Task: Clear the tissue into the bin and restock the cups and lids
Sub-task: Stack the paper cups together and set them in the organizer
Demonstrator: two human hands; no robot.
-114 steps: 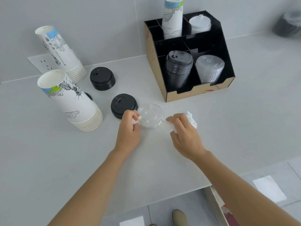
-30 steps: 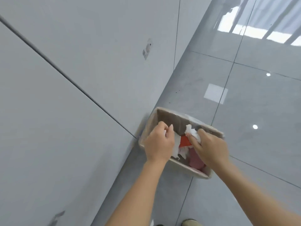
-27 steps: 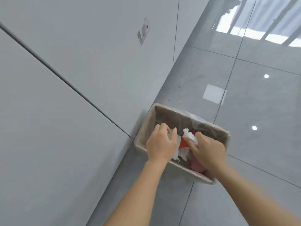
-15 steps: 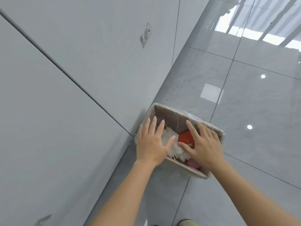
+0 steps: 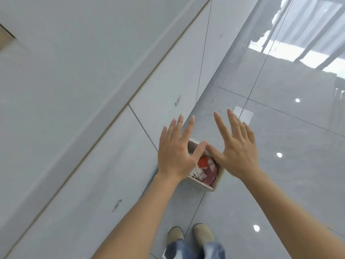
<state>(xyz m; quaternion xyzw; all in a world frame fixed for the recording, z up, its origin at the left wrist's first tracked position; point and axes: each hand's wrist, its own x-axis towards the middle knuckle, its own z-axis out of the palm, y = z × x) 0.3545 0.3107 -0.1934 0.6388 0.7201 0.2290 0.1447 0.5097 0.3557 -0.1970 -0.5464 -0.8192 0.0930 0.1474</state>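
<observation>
A small beige bin [image 5: 219, 181] stands on the floor against the cabinet front. Inside it lie crumpled white tissue [image 5: 196, 172] and red and pink scraps. My left hand [image 5: 176, 152] hovers high above the bin's left side, fingers spread and holding nothing. My right hand [image 5: 236, 148] hovers above the bin's right side, also spread and holding nothing. The two thumbs nearly touch over the bin. The hands hide the bin's far rim. Cups and lids are out of view.
The grey counter top and its edge [image 5: 130, 86] fill the upper left, with grey cabinet panels [image 5: 104, 174] below. Glossy grey floor tiles [image 5: 289, 165] spread to the right. My two shoes [image 5: 188, 235] stand on the floor just behind the bin.
Both hands opened over the bin and let the tissue drop in. They then rose well above it with spread fingers, and the view pulled back so the counter edge and my shoes show.
</observation>
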